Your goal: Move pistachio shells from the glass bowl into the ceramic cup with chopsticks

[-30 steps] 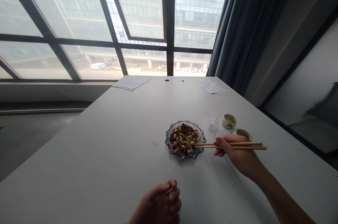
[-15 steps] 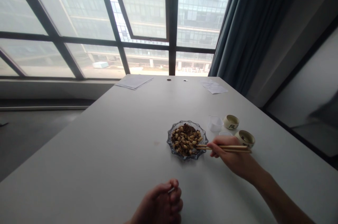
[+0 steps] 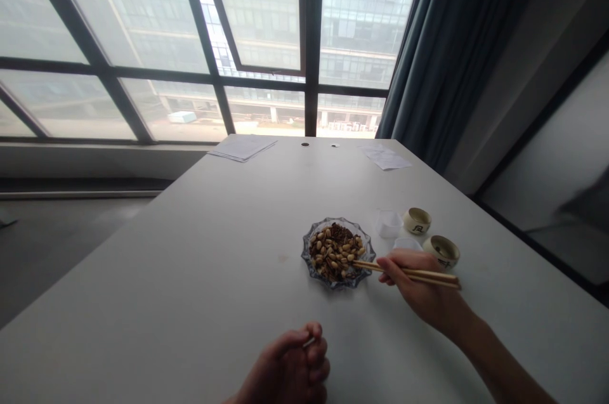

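One white table point(image 3: 214, 233), left hand point(image 3: 292, 359), right hand point(image 3: 423, 290), one scalloped glass bowl point(image 3: 305, 257).
Bowl just left of the right-hand grip; pistachios point(image 3: 335, 257), dark seeds point(image 3: 340, 233) inside. Beyond hand: two ceramic cups point(image 3: 419, 228), two clear plastic containers point(image 3: 390, 225). Right pinches two chopsticks point(image 3: 368, 266), tips among nuts; left loosely curled, contents can't tell.

Nuts point(image 3: 335, 253) are lying in the dish point(image 3: 337, 285), chopsticks point(image 3: 438, 277) reaching in from its right. Cups point(image 3: 417, 221) and tubs point(image 3: 389, 224) are standing to its right, papers point(image 3: 243, 147) lying far behind, the left hand point(image 3: 295, 363) before it.
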Motion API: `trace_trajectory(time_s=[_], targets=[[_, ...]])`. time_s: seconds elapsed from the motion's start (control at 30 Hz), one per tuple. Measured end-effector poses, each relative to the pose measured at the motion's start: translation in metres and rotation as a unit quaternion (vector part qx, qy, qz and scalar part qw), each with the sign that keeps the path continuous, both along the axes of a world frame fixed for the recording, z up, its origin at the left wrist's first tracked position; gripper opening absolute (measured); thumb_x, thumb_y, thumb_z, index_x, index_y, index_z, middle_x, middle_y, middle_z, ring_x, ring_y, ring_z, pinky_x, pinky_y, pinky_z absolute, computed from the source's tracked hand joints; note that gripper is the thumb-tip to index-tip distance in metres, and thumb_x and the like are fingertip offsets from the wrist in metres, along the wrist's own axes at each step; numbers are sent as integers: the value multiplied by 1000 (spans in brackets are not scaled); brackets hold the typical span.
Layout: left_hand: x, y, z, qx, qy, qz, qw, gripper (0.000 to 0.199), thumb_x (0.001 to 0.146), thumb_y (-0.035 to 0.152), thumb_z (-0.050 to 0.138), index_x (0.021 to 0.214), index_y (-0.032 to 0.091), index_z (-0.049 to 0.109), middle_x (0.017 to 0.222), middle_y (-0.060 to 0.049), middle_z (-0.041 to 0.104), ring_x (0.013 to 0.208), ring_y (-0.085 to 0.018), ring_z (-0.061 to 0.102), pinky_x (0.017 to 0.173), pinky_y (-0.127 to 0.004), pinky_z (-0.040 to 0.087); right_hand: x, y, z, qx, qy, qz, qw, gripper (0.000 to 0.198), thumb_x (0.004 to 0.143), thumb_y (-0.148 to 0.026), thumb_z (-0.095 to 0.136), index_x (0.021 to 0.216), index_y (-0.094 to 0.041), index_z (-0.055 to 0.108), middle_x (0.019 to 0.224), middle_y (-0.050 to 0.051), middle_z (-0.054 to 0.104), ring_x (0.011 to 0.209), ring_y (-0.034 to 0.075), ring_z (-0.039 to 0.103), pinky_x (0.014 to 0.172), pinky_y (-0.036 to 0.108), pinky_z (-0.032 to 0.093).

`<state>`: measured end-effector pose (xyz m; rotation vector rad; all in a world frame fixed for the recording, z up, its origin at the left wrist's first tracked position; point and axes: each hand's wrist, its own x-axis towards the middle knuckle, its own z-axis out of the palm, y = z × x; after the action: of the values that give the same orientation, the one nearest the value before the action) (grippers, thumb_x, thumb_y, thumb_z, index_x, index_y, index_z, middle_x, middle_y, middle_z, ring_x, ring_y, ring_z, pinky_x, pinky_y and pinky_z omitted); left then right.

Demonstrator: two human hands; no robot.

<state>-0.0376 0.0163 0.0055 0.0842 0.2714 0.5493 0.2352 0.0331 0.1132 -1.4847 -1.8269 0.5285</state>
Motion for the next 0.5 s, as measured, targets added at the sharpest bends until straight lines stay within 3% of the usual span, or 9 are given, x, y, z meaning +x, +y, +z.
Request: trace_trajectory(time_s=[0.27, 0.5], targets=[[-1, -1, 3, -11, 3, -5, 1000, 13, 79, 22, 73, 88, 16, 68, 68, 3, 51, 61, -11, 46, 57, -24, 29, 17, -16, 11, 49, 7, -30, 998, 36, 102, -40, 54, 78, -21, 73, 73, 2, 72, 67, 16, 67, 64, 29, 48], [1, -1, 5, -17, 10, 10, 1000, 12, 80, 22, 73, 88, 16, 68, 68, 3, 52, 60, -11, 46, 57, -24, 29, -2, -7, 8, -31, 25, -20, 999, 44, 99, -47, 56, 69, -20, 72, 68, 2, 72, 66, 17, 68, 65, 29, 48]])
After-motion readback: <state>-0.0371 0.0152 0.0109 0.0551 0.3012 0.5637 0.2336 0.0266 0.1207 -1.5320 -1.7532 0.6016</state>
